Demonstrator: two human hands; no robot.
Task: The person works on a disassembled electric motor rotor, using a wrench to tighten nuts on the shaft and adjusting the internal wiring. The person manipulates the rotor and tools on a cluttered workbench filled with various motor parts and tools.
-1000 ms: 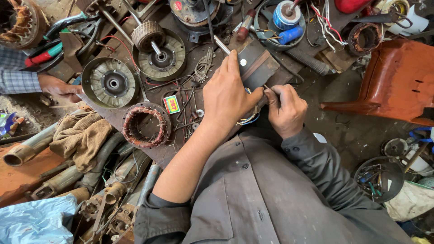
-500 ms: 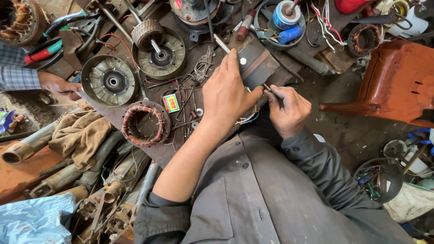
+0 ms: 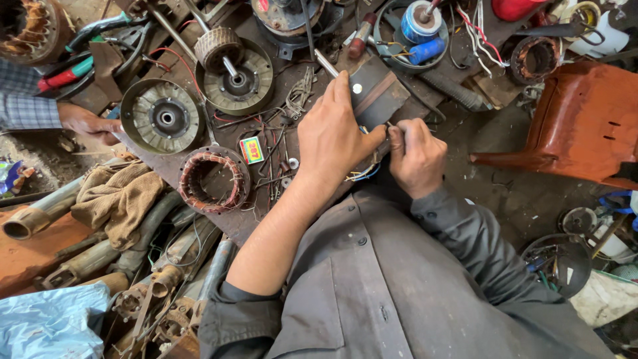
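Copper-wound stator (image 3: pixel 214 179) lay left of the left hand (image 3: pixel 335 136); both hands, right (image 3: pixel 417 156) included, pinched coloured wires (image 3: pixel 359 174) at the bench edge

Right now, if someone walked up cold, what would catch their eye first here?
Probably the two hands at the centre: the left hand spread over a dark metal block, the right hand pinched close beside it, coloured wires trailing beneath. Next, the copper-wound stator ring and round motor cover to the left, then the orange-brown seat far right.

Two copper-wound round motor stators (image 3: pixel 214 179) (image 3: pixel 535 58) at nine and one o'clock; two grey ribbed metal rotor discs (image 3: pixel 161 117) (image 3: pixel 240 78) at ten; one rust-orange chair (image 3: pixel 588 123) at three.
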